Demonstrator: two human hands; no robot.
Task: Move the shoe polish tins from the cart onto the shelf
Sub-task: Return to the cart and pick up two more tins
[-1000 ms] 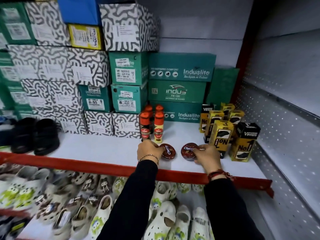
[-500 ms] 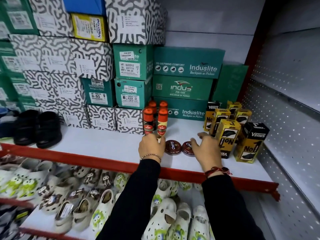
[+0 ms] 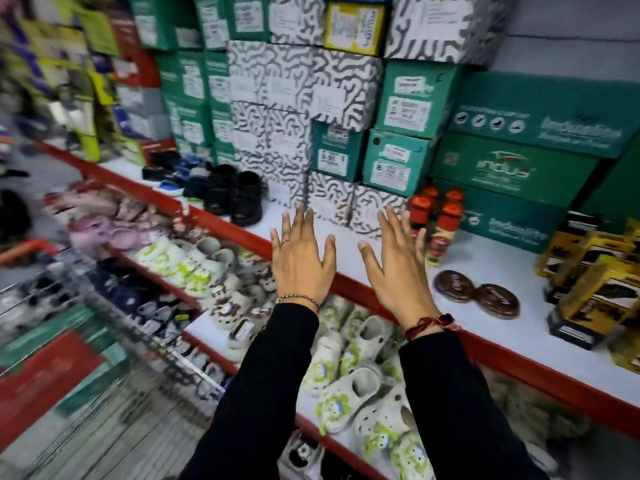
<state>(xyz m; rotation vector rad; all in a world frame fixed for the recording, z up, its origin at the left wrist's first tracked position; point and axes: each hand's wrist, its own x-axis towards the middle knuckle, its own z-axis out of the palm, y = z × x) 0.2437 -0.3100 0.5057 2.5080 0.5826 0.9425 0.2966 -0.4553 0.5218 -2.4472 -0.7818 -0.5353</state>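
Two tins (image 3: 477, 294) lie flat and touching, side by side on the shelf (image 3: 491, 265), near its red front edge. Their row runs left to right along that edge. Both sit to the right of the hands and a little nearer the person. The right hand (image 3: 398, 268) is the closer one; the left hand (image 3: 300, 261) is further left. Both hands hang above the shelf edge with fingers spread wide, holding nothing. Judging by this, these tins are placed, and any more lie in the cart (image 3: 86, 341), blurred at lower left, so the next reach goes left and down. Bottles (image 3: 440, 220) stand just behind the right hand; yellow boxes (image 3: 595, 271) stand right of the tins.
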